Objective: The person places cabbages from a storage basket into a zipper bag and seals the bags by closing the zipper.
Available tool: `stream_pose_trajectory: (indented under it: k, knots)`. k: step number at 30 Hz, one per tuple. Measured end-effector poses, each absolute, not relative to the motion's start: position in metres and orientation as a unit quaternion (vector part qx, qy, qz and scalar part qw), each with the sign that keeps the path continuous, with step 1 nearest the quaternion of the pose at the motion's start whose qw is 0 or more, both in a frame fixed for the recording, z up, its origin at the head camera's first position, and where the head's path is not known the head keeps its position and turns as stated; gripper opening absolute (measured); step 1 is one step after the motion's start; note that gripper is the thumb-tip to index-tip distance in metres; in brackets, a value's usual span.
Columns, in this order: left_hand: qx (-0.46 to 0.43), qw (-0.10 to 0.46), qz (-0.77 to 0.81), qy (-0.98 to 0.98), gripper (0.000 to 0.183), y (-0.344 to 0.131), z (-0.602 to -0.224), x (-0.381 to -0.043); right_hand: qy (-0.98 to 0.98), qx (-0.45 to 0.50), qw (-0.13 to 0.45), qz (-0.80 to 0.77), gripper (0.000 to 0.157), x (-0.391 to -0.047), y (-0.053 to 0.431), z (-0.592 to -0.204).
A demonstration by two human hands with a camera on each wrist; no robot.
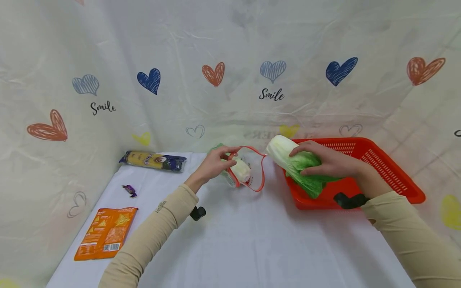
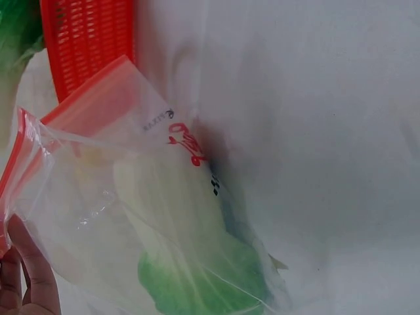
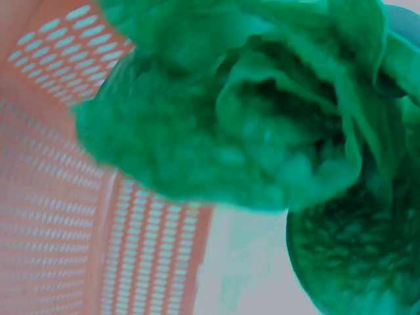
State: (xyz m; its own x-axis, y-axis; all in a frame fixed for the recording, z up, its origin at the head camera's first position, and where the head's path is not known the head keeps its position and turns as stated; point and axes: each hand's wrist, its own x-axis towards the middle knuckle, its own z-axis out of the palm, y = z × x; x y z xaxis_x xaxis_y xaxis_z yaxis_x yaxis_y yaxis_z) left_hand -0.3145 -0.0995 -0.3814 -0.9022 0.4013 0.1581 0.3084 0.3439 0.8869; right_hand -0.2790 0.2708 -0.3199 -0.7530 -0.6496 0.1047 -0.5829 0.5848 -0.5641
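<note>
My left hand [image 1: 212, 163] pinches the red zip edge of a clear zip-lock bag [image 2: 92, 190], whose mouth gapes toward the right. Inside the bag lies a pale Chinese cabbage [image 2: 174, 197] with green leaf ends. My right hand [image 1: 318, 158] grips another Chinese cabbage [image 1: 278, 149], its white stem end pointing left at the bag's mouth. The green leaves of that cabbage hang over the left side of a red plastic basket [image 1: 389, 170]. In the right wrist view its leaves [image 3: 275, 151] fill much of the picture and hide the fingers.
On the table's left lie a long yellow and dark blue packet [image 1: 153, 161], a small purple-wrapped candy [image 1: 129, 190] and an orange snack bag [image 1: 106, 233]. A white sheet with printed hearts [image 1: 237, 44] hangs behind the table. The white tablecloth [image 1: 230, 244] spreads in front.
</note>
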Motion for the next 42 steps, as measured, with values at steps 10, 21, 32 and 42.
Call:
stream_pose_trajectory:
  k: [10, 21, 32, 42]
  knots:
    - [0.215, 0.045, 0.522, 0.824, 0.045, -0.098, -0.381, -0.315, 0.851, -0.363, 0.015, -0.379, 0.055, -0.275, 0.249, -0.315]
    - [0.214, 0.051, 0.536, 0.815, 0.045, -0.098, -0.381, -0.316, 0.859, -0.409, 0.109, -0.29, 0.047, -0.285, 0.217, -0.334]
    - [0.247, 0.051, 0.514, 0.82, 0.044, -0.097, -0.381, -0.315, 0.876, -0.437, 0.134, -0.155, 0.037, -0.292, 0.165, -0.335]
    - [0.262, 0.064, 0.517, 0.813, 0.043, -0.095, -0.381, -0.315, 0.855, -0.461, 0.195, -0.135, 0.038, -0.308, 0.127, -0.342]
